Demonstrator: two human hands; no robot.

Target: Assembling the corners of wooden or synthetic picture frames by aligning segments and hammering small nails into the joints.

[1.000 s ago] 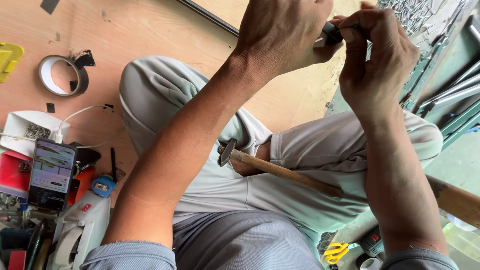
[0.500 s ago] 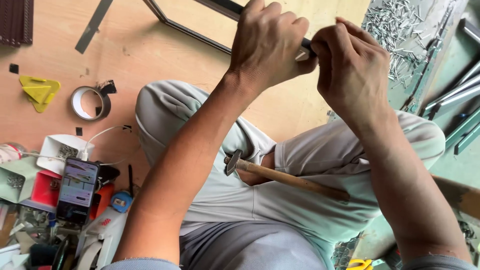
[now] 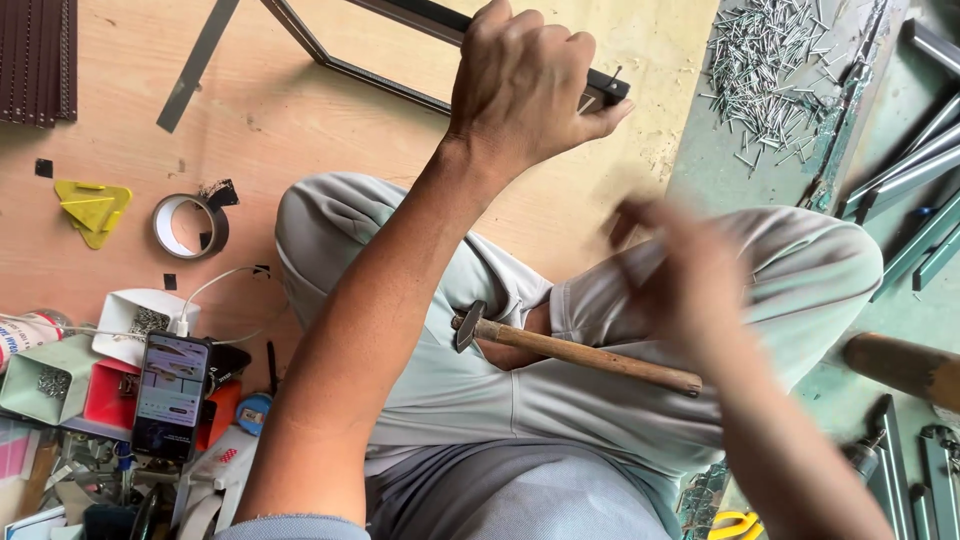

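A dark metal frame corner, in the upper middle of the frame, is clamped from above by the left hand, fingers curled tight over the bar and thumb pressed beneath its end. A small nail appears to stand up at the joint, just beside the thumb, though it is too small for certainty. Below and to the right, the right hand is seen only as a blur above the lap; whether its fingers are spread or pinched on anything cannot be told. A wooden-handled hammer is left lying across the thighs at centre, touched by neither hand. A heap of loose nails is spread at upper right, and a roll of tape and a phone are set among clutter at left.

The likeliest trouble is judged to be at the thumb: should the nail be struck with the frame held so near its end, a glancing blow could land on it, or the nail could be bent or sent flying. The hammer could also be tipped off the lap by a shift of the knees.
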